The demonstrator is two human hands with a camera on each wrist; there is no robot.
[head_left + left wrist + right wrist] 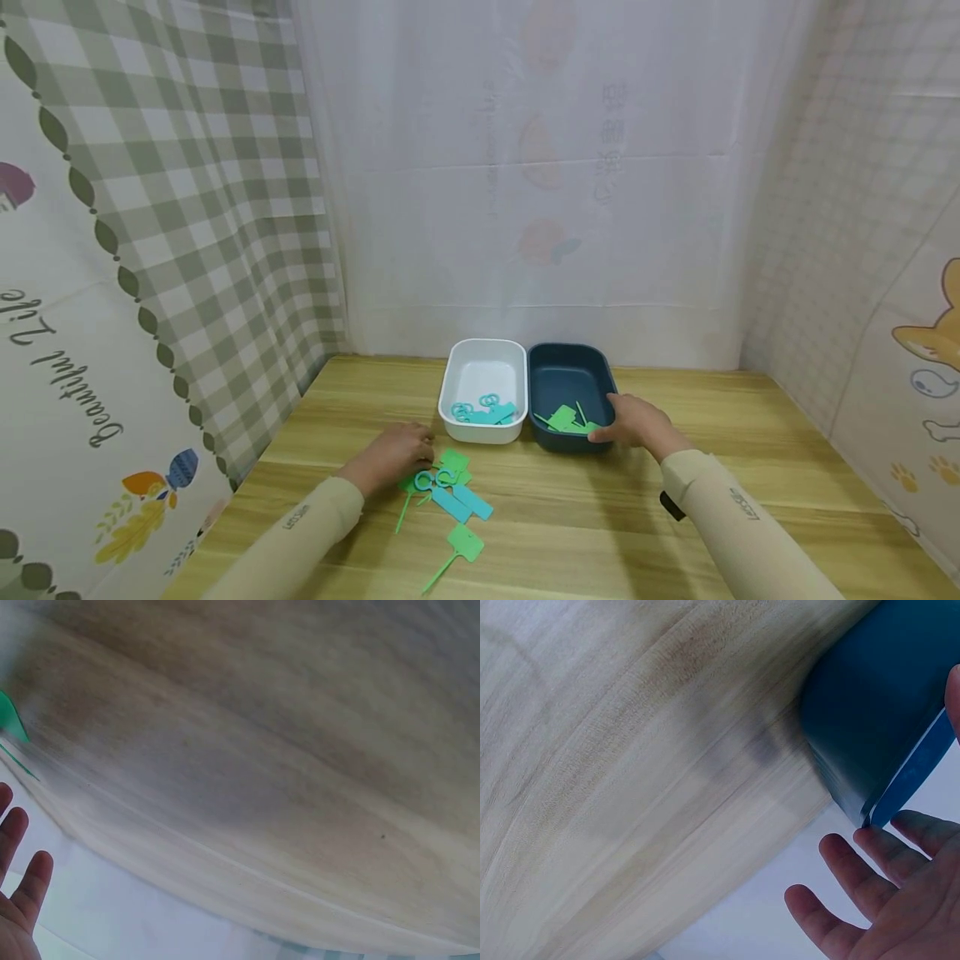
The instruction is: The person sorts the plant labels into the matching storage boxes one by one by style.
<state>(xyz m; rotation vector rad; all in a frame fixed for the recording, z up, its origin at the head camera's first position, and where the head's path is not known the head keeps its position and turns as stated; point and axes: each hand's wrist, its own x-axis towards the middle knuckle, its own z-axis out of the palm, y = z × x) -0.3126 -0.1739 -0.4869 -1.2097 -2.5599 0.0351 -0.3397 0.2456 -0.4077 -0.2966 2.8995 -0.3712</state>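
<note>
My left hand (397, 457) is low over the table, its fingertips at the left edge of a small pile of green tags (454, 460) with thin stems. Two blue tags (472, 502) with ring-shaped ends lie across that pile. Closer to me is a single green tag (467, 542). In the left wrist view the fingers (34, 881) are spread, and nothing shows in them. My right hand (636, 421) is at the near right corner of a dark blue bin (567, 382), thumb by the front rim. Its extended fingers (855, 874) touch or nearly touch the rim in the right wrist view.
A white bin (483, 375) stands against the dark one's left side and holds several blue tags (498, 412). Several green tags (562, 417) lie in the dark bin. Behind the wooden table (720, 433) hangs a white curtain (450, 250), with a checked cloth (225, 167) on the left.
</note>
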